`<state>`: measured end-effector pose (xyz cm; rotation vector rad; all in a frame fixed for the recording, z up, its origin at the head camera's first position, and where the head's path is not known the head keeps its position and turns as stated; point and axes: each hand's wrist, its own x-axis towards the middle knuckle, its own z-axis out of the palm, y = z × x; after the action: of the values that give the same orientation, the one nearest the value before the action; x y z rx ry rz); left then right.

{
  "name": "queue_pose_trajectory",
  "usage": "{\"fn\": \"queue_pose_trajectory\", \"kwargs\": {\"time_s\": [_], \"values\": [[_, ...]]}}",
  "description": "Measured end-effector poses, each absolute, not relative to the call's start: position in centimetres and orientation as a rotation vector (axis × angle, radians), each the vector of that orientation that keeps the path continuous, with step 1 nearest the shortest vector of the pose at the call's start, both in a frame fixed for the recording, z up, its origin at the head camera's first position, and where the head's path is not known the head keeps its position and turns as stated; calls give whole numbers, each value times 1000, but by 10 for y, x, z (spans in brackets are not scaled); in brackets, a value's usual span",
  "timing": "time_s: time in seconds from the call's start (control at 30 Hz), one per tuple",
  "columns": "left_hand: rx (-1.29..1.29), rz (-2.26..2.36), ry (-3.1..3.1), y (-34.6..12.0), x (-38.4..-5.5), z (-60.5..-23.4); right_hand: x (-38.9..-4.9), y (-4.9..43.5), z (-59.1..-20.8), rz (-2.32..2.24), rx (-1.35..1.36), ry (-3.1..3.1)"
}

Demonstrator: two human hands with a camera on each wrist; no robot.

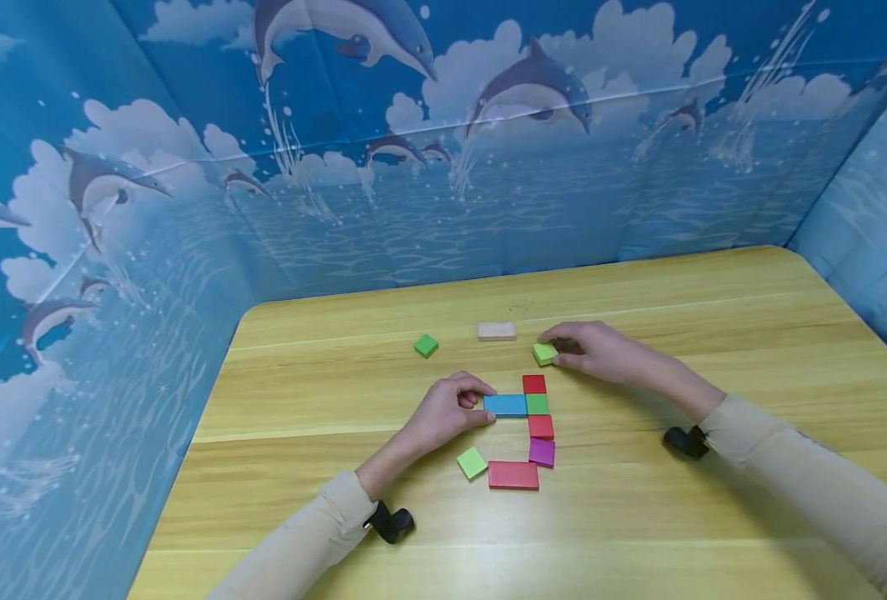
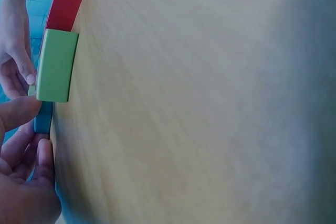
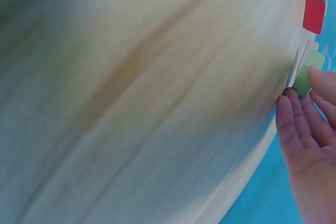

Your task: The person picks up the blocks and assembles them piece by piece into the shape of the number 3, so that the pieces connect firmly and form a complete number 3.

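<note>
My left hand pinches the left end of a blue rectangular block, thumb at its near edge and fingertips at its far edge. That block's right end meets a green square block in a column, between a red square block and another red square. Below them sits a purple block, close to a long red block. Farther back on the right, my right hand pinches a light green block between thumb and fingers; the right wrist view also shows this light green block.
A loose light green block lies beside the long red one, near my left wrist. Toward the back are a dark green block and a pale wooden block. Dolphin-print cloth rises behind the wooden table.
</note>
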<state>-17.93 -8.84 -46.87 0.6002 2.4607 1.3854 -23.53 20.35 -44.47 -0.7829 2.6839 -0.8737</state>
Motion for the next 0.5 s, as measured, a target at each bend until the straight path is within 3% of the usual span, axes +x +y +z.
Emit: {"fn": "queue_pose_trajectory", "kwargs": {"time_s": [0.5], "values": [[604,1384,2456,-89,-180,-468,-235,189,-446,-942,-836,2616]]}}
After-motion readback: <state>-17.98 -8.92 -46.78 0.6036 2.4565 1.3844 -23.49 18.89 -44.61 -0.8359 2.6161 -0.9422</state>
